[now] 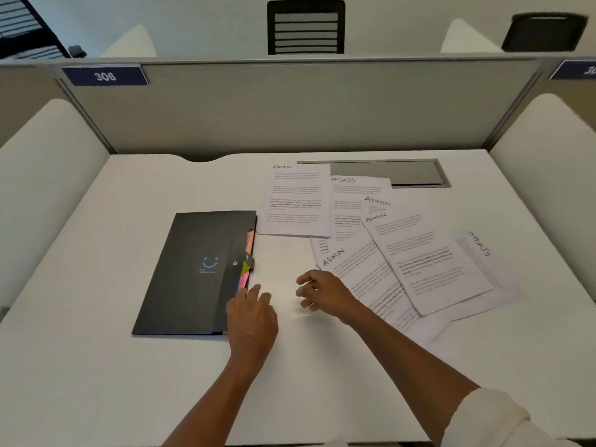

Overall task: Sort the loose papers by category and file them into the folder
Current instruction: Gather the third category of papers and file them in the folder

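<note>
My folder (193,272) lies flat and closed on the left, black with a small blue smiley on its cover, coloured tabs (pink, yellow) peeking out along its right edge by the snap strap. My loose papers (419,253) sprawl to its right, overlapping in a fan, white printed sheets hand-labelled ADMIN or SPORTS; one ADMIN sheet (295,201) lies farthest, squarely upright.

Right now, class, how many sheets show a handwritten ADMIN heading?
4: far-left sheet beside the folder; small sheet under SPORTS; large tilted top sheet; lower sheet near the right hand. Overlaps may hide more.
</note>
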Demonstrator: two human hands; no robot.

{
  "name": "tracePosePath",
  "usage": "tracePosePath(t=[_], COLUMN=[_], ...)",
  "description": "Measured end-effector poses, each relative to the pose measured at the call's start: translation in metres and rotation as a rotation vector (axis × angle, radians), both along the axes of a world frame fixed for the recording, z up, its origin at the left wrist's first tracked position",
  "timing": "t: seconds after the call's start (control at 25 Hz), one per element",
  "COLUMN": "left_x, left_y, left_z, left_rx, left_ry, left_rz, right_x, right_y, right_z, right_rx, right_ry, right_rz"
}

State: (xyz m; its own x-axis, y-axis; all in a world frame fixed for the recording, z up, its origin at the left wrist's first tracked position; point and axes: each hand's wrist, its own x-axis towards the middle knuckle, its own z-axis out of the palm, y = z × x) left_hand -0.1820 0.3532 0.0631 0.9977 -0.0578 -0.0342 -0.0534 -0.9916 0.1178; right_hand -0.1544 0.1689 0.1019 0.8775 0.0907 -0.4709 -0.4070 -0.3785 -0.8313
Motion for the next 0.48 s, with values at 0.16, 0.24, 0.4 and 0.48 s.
tracePosePath(t=[0.16,0.24,0.4,0.48], left_x=[-0.005,-0.007,-0.006,-0.002], left_y=[-0.054,-0.081,-0.132,-0.159], left_z=[0.008,0.010,0.006,0.005], left_rx=[-0.191,-0.283,-0.548,-0.632], left_ry=[-0.014,0.002,0.063,0.135], left_rz=[0.000,-0.030,0.004,0.049], right_x=[-0.021,-0.028,-0.033,-0.029], right_y=[-0.072,-0.111,-0.187,-0.221], right_z=[-0.003,-0.005,-0.012,-0.015], right_rx=[-0.014,-0.043,-0.170,-0.265], right_ry=[0.011,0.010,0.000,-0.008], right_rz=[-0.090,-0.136,-0.244,-0.268])
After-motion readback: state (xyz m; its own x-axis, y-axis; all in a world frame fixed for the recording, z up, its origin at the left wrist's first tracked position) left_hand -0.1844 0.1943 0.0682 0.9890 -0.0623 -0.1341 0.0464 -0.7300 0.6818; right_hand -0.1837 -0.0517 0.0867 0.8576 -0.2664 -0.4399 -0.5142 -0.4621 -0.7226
